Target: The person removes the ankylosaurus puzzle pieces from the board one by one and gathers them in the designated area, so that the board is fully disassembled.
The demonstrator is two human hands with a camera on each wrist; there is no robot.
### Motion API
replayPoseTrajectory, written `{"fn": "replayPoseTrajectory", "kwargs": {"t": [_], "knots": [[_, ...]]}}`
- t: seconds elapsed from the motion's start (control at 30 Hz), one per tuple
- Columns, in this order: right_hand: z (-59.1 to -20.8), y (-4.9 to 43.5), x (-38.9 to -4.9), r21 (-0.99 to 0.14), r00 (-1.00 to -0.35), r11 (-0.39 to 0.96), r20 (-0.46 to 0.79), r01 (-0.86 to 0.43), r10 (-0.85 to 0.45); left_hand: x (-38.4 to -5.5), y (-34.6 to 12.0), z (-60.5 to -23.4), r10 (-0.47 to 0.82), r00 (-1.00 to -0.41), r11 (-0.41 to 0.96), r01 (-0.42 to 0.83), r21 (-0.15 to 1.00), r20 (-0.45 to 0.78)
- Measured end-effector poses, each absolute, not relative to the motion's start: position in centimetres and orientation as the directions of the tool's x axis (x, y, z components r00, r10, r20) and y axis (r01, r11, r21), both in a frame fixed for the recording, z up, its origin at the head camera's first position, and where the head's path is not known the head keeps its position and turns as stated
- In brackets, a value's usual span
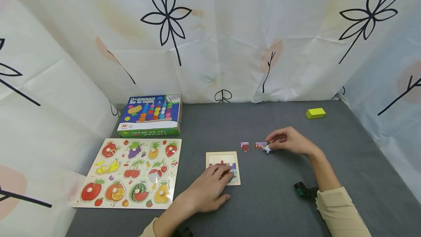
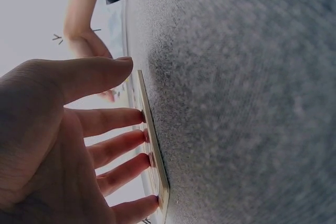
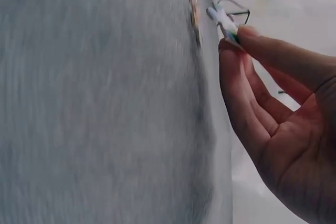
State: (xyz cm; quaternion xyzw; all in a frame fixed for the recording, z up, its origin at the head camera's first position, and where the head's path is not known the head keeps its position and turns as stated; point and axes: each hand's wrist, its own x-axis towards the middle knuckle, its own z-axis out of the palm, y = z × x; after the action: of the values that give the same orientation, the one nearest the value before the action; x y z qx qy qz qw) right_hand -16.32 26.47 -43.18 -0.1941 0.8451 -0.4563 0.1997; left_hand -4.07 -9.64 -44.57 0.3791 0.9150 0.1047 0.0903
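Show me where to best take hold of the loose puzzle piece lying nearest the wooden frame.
I'd pinch the loose piece by its left and right edges, coming from above. It lies flat on the table, so reaching underneath looks hard, while gaps separate it from the wooden frame and the neighbouring piece.

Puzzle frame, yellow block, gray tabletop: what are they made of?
Puzzle frame: likely wood or fiberboard, matte; pale tan rim and edge.
Yellow block: painted wood, foam or plastic, can't tell; even color, no visible grain.
Gray tabletop: probably fabric-covered, matte; fine woven-looking texture in the left wrist view.
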Motion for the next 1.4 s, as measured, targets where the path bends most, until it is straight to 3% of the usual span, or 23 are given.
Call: {"fn": "replayPoseTrajectory", "kwargs": {"t": [0.5, 0.87, 1.4], "knots": [[-43.2, 28.6, -16.8, -0.795, -0.865, 0.596, -0.216, -0.113, -0.452, -4.1, -9.7, -44.4, 0.708, -0.7, 0.694, 0.668, 0.268, -0.088], [-43.0, 28.3, -16.8, -0.731, -0.896, 0.66, -0.162, -0.173, -0.414, -4.2, -9.8, -44.5, 0.71, -0.699, 0.692, 0.671, 0.267, -0.086], [-42.3, 26.5, -15.3, -0.818, -0.891, 0.565, -0.177, -0.103, -0.418, -4.1, -10.0, -44.5, 0.727, -0.683, 0.671, 0.685, 0.283, -0.072]]}}
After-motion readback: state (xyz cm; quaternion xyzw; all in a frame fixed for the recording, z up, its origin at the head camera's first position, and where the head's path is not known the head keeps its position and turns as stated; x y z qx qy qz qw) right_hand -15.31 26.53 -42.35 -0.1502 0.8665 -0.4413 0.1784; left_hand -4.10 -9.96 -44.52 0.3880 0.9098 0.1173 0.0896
